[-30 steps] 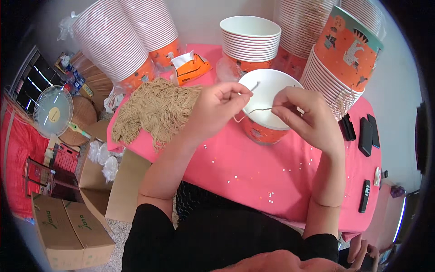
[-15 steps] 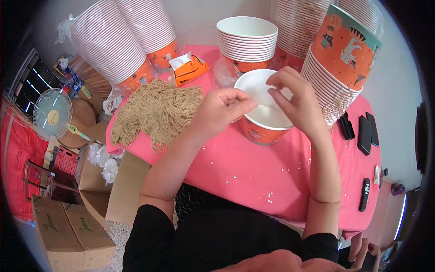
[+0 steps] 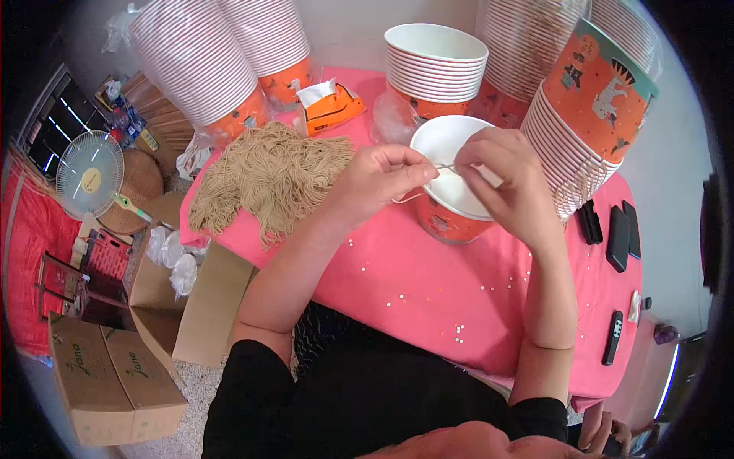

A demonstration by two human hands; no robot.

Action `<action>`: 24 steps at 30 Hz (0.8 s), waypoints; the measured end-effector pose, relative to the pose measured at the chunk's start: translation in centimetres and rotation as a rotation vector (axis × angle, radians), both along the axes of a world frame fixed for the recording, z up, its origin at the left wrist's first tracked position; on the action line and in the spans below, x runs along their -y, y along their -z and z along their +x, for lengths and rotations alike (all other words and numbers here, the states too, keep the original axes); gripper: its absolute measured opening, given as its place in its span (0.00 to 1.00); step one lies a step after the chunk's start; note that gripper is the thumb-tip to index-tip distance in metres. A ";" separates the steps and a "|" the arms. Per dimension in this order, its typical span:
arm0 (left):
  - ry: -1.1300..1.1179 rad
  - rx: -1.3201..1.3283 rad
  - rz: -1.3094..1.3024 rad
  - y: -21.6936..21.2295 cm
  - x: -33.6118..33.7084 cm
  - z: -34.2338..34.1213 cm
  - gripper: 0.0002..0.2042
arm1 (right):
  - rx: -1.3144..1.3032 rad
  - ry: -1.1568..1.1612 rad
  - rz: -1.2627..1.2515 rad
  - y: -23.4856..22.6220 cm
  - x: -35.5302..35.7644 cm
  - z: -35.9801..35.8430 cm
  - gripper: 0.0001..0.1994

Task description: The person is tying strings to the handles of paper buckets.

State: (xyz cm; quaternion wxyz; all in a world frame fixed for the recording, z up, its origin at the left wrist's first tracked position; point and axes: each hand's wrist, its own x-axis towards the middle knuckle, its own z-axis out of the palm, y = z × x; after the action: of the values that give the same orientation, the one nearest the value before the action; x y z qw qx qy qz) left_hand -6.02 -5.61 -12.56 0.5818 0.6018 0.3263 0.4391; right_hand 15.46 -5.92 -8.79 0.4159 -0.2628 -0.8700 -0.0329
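Over an orange paper bucket [image 3: 453, 226] with a white inside, my two hands meet around a thin tan cord [image 3: 409, 198]. My left hand [image 3: 382, 177] pinches the cord at thumb and forefinger, and a short end hangs below the fingers. My right hand [image 3: 514, 177] has its fingers bent together near the other part of the cord, just above the bucket's mouth. Its fingertips are partly hidden. A heap of tan cords [image 3: 267, 180] lies left of my left hand. Beside my right hand stands a stack of buckets [image 3: 572, 141], with strands of cord hanging at its side.
Behind are a short bucket stack [image 3: 436, 69], tall wrapped stacks [image 3: 191, 65] and an orange tissue pack [image 3: 330, 109]. Black phones [image 3: 618, 239] lie rightward on the pink tablecloth [image 3: 397, 268], near small white dots. Cardboard boxes [image 3: 115, 375] and a fan [image 3: 90, 180] stand left.
My right fingers have closed in from a wider spread, and my hands are nearer each other. The whole view has shifted slightly, moving the table things rightward in it.
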 end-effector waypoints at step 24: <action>0.081 0.058 0.057 0.6 1.1 -0.3 0.07 | 0.018 -0.048 -0.026 0.6 0.3 -0.7 0.05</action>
State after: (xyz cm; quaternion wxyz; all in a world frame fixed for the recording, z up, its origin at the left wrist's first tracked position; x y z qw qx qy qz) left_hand -6.29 -6.71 -13.20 0.5909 0.6180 0.2721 0.4414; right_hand 14.72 -6.20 -9.40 0.4051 -0.2468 -0.8802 -0.0142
